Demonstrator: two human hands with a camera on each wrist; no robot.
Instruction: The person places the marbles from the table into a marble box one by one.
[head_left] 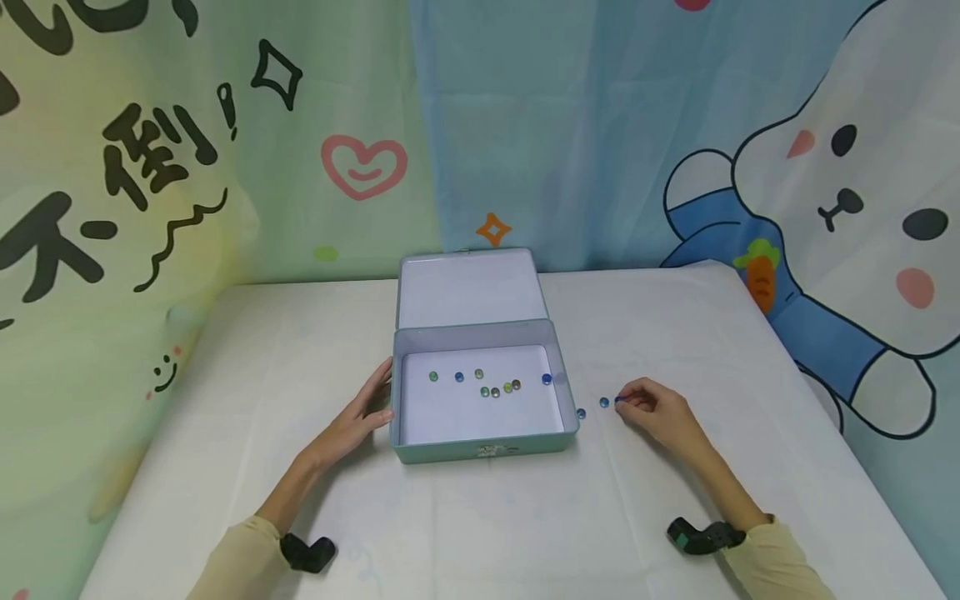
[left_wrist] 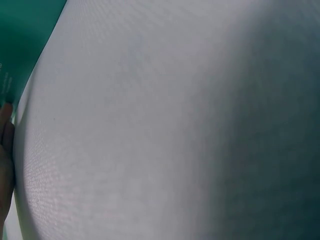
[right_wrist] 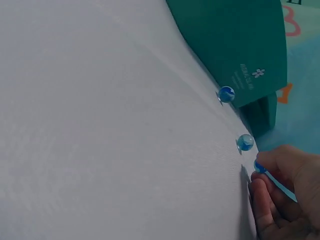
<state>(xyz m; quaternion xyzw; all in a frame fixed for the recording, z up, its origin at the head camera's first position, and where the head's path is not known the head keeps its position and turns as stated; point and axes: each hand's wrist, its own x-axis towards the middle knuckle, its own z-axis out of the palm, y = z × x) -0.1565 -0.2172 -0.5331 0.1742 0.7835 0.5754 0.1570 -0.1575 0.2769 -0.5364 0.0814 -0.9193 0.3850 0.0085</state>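
Note:
A green tin box (head_left: 487,450) with a white inside stands on the table, its lid (head_left: 472,287) raised at the back. Several green, brown and blue marbles (head_left: 496,392) lie scattered on its floor. Against the box's left wall rests my left hand (head_left: 348,429), thumb near the front and fingers farther back. To the right of the box, my right hand (head_left: 660,417) pinches a blue marble (right_wrist: 259,166) between thumb and fingertips, close to the cloth. Two more blue marbles lie between that hand and the box: one (right_wrist: 245,142) near the fingertips, another (right_wrist: 226,94) beside the box wall.
A white cloth (head_left: 480,525) covers the table. Behind it hangs a printed curtain (head_left: 517,142) with a cartoon rabbit at the right. Each wrist wears a black camera, such as the right one (head_left: 701,537).

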